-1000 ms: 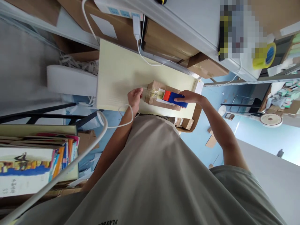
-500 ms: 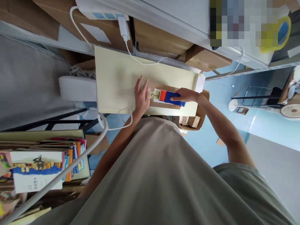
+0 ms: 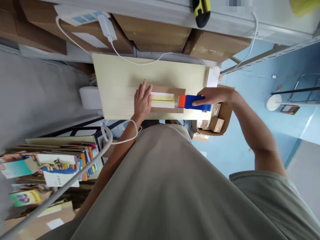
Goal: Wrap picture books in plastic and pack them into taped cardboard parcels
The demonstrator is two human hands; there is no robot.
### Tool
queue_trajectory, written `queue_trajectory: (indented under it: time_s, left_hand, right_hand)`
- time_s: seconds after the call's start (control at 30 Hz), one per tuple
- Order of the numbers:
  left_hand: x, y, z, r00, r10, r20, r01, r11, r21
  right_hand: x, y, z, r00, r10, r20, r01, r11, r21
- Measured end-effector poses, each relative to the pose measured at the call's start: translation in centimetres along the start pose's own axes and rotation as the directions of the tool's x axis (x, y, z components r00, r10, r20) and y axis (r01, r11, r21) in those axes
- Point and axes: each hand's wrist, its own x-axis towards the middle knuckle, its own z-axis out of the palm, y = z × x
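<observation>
A flat brown cardboard box (image 3: pixel 166 90) lies on the pale yellow tabletop (image 3: pixel 117 71). Along its middle runs a white strip with clear, yellowish tape (image 3: pixel 163 100) over it. My left hand (image 3: pixel 143 100) rests flat on the box's left end, fingers stretched out. In my right hand (image 3: pixel 209 96) is a blue tape dispenser (image 3: pixel 191 101) with an orange-red front, its fingers wrapped round the body. The dispenser's front is at the box's right edge; its rear reaches past that edge. Whether it touches the cardboard I cannot tell.
Behind the table, a shelf holds brown cartons (image 3: pixel 160 33) and a plugged-in white charger (image 3: pixel 107 28). Its white cable (image 3: pixel 147 63) crosses the table's back edge. An open carton (image 3: pixel 222 116) stands beyond the right end. A yellow-black tool (image 3: pixel 201 12) lies on the shelf above.
My right hand has drawn the tape dispenser rightward to the box's right edge, uncovering more of the taped strip. My left hand stays flat on the box. The view has shifted.
</observation>
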Motion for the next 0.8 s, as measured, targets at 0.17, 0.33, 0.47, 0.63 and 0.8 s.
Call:
queue_trajectory:
  time_s: [0.17,0.33,0.47,0.63,0.8]
  left_hand:
    - [0.2,0.2,0.1,0.999,-0.033,-0.017,0.033,0.999,-0.007]
    - [0.3,0.5,0.1,0.998,-0.047,-0.036,0.048,0.998,0.028]
    - [0.4,0.2,0.2,0.999,-0.044,-0.027,0.046,0.997,0.056]
    - [0.6,0.2,0.2,0.999,-0.043,-0.033,0.046,0.995,0.085]
    - [0.5,0.3,0.3,0.998,-0.059,-0.033,0.061,0.996,0.058]
  right_hand:
    - [-2.1,6.0,-0.2,0.999,0.0,-0.048,-0.003,0.998,-0.064]
    - [0.9,6.5,1.4,0.993,0.104,-0.054,-0.109,0.99,-0.093]
    - [0.7,6.9,1.6,0.998,0.023,-0.062,-0.028,0.995,-0.094]
    - [-0.8,8.1,1.2,0.998,0.02,-0.064,-0.025,0.997,-0.073]
    - [0.9,7.4,2.2,0.986,0.113,-0.126,-0.123,0.989,-0.077]
